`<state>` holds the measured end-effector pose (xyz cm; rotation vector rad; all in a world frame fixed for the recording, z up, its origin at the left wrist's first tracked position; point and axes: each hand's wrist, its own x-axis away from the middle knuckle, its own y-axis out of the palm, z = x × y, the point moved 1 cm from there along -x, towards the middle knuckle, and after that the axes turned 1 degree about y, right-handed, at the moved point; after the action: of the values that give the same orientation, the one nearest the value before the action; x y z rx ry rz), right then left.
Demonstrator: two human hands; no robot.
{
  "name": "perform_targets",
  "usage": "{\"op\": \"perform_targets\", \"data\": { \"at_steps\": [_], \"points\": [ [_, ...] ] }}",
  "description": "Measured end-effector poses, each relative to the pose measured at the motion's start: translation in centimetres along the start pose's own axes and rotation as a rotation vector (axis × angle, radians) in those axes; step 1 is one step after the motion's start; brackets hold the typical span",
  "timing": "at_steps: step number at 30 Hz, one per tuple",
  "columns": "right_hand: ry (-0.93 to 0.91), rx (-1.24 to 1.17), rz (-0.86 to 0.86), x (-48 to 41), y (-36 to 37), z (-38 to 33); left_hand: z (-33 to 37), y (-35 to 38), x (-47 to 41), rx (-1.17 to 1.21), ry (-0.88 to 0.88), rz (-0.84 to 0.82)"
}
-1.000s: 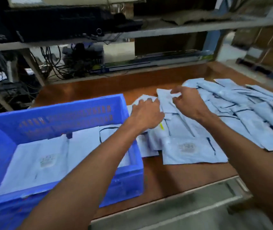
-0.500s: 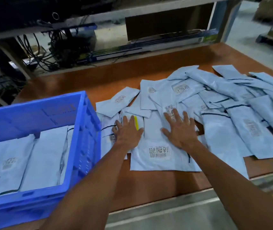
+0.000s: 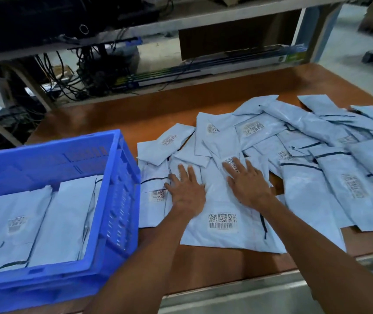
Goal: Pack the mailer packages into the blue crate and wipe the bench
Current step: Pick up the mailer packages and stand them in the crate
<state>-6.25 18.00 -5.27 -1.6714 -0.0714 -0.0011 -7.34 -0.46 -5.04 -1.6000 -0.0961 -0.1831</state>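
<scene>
Crate: blue crate (image 3: 115, 200) near left on tabletop (image 3: 113, 118); a few mailers (image 3: 63, 223) lie flat inside, w/ room left.
Pile: most mailer packages (image 3: 317, 168) spread unpacked, center to far right.
Hands: left hand (image 3: 186, 191) & right hand (image 3: 247, 185) both flat, fingers spread wide, pressing on big mailer (image 3: 221, 232) just right of crate; gripping nothing.
Progress: early, I'd say. Bulk of packing left.
Wipe: not begun; no cloth in view.

Glossy plastic mailers (image 3: 221, 232), plastic crate (image 3: 117, 200).
</scene>
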Motion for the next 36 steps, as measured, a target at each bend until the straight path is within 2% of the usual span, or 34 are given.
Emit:
{"op": "perform_targets", "data": {
  "at_steps": [4, 9, 13, 18, 24, 28, 32, 36],
  "points": [
    [-0.001, 0.017, -0.029, 0.7, -0.5, 0.2, 1.3, -1.2, 1.0, 0.011, -0.056, -0.084],
    [-0.011, -0.001, 0.032, 1.0, -2.5, 0.0, 0.7, -1.2, 1.7, 0.004, -0.028, -0.058],
    [-0.006, -0.025, 0.145, 1.9, -4.8, -1.0, -0.2, -3.0, 2.5, 0.005, 0.008, -0.029],
    [-0.018, -0.099, 0.266, 3.3, -8.1, -3.9, -1.8, -6.4, 5.1, 0.068, 0.004, 0.133],
    [-0.022, -0.171, 0.361, 3.8, -12.5, -7.8, -4.5, -12.3, 7.8, 0.043, 0.045, 0.45],
    [-0.047, -0.221, 0.491, 4.3, -15.6, -11.2, -7.0, -17.4, 9.1, 0.098, 0.05, 0.655],
    [-0.134, -0.214, 0.673, 5.0, -19.1, -16.6, -12.7, -22.2, 11.1, 0.207, 0.104, 0.723],
    [-0.231, -0.297, 0.743, 5.9, -21.7, -24.8, -21.1, -23.4, 13.9, 0.217, 0.069, 0.774]
  ]
}}
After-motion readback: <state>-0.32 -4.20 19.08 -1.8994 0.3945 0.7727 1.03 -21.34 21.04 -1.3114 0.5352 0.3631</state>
